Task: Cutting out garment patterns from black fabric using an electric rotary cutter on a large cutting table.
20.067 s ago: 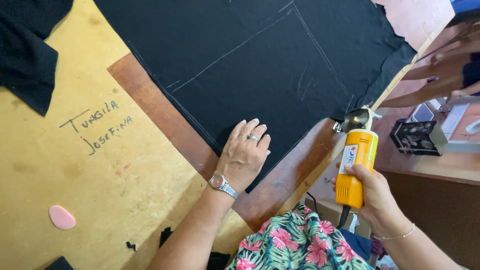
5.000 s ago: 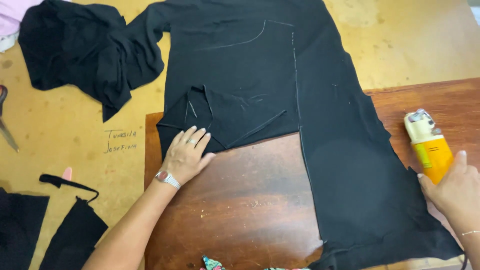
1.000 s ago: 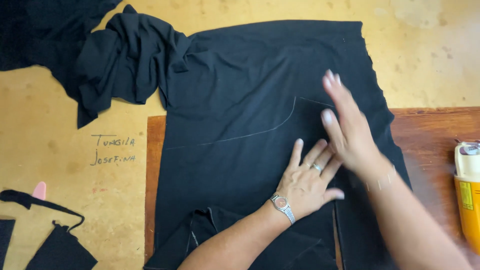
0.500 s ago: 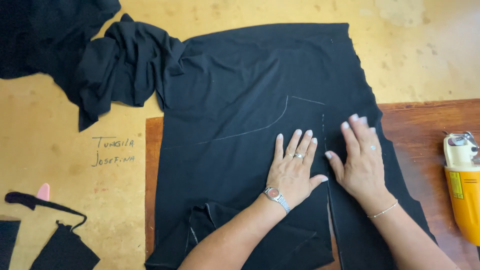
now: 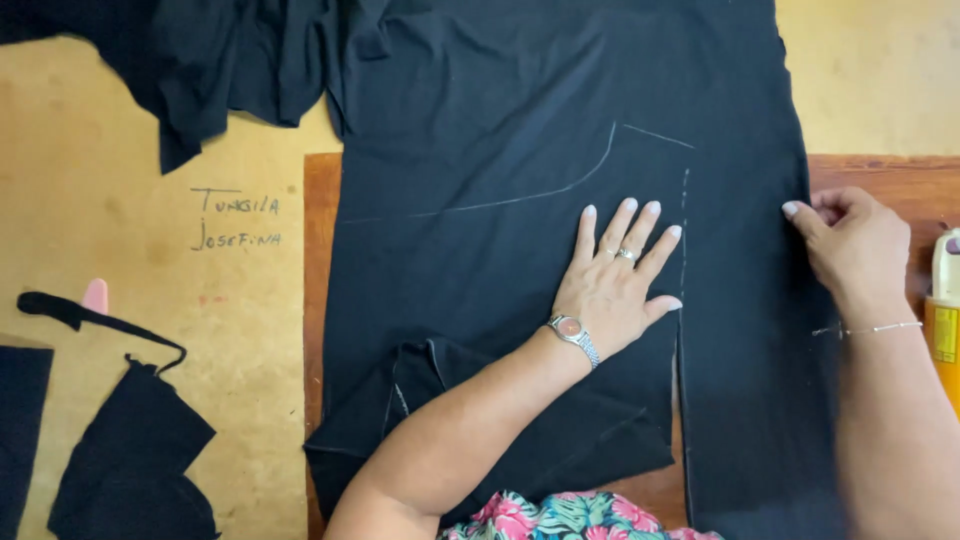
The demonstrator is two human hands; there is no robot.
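Left hand (image 5: 615, 285) lies flat, palm down, fingers spread toward 12 o'clock, pressing the black cloth (image 5: 500, 250) just left of a dashed chalk line (image 5: 684, 225). That line runs 12 to 6 and meets a cut slit (image 5: 676, 375) below, off the thumb at 5 o'clock. Right hand (image 5: 850, 245) sits at 3 o'clock from the left one, fingers curled, pinching the cloth's right edge at about the same height. Between the hands lies a narrow strip of cloth, long axis 12 to 6; the left hand is nearer the line. A curved chalk line (image 5: 520, 198) sweeps off at 11 o'clock. Cloth rests on a brown board (image 5: 320, 260) over a yellow table (image 5: 150, 300). Yellow cutter (image 5: 942, 310) stands at 3 o'clock, just beyond the right wrist. Black scraps (image 5: 130, 450) lie well apart at 8 o'clock, a pink chalk (image 5: 95, 295) at 9, bunched cloth (image 5: 220, 60) at 11. Nothing lies on the strip.
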